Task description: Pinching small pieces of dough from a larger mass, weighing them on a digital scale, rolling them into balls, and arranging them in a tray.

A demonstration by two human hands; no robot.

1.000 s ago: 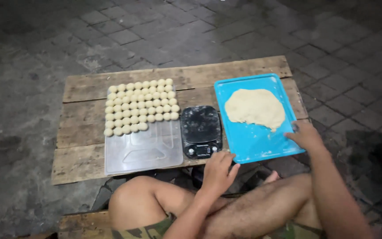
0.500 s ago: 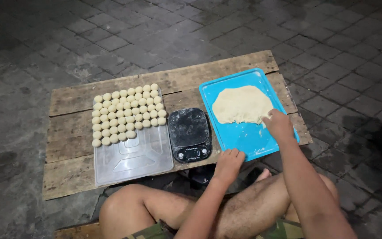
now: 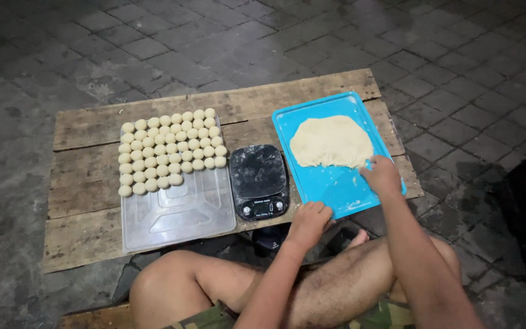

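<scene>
- On blue tray [image 3: 330, 189], right hand [image 3: 382, 175] sat at near right edge of flat dough slab [image 3: 331, 141], fingers curled down onto that edge; looked like pinching off a piece, but whether anything was actually gripped could not be told from this angle
- Left hand [image 3: 309, 222] rested half-closed on tray's near left corner, just beside digital scale [image 3: 259, 181]; held nothing visible, seemed only to steady tray
- Judged best practice for the pinch: pull from thin edge, not the middle; keep left hand braced on tray so it did not slide on wooden board [image 3: 92, 183]; take a lump close in size to finished balls so less correcting on scale
- Risk noted: soft dough could tear ragged or smear onto tray; a few crumbs already lay on bare blue surface near right hand
- Dough slab: pale cream, flattened, irregular rounded outline, matte and slightly rough on top, filled upper half of tray, near edge uneven
- Dough balls [image 3: 168, 151]: same pale colour, small, even, packed in tidy rows touching one another on far part of clear plastic sheet [image 3: 178, 213]; near part of sheet bare
- Scale: dark, dusty top plate, nothing on it, set between clear sheet and tray
- Board lay on paved stone ground; bare crossed legs just below near edge
</scene>
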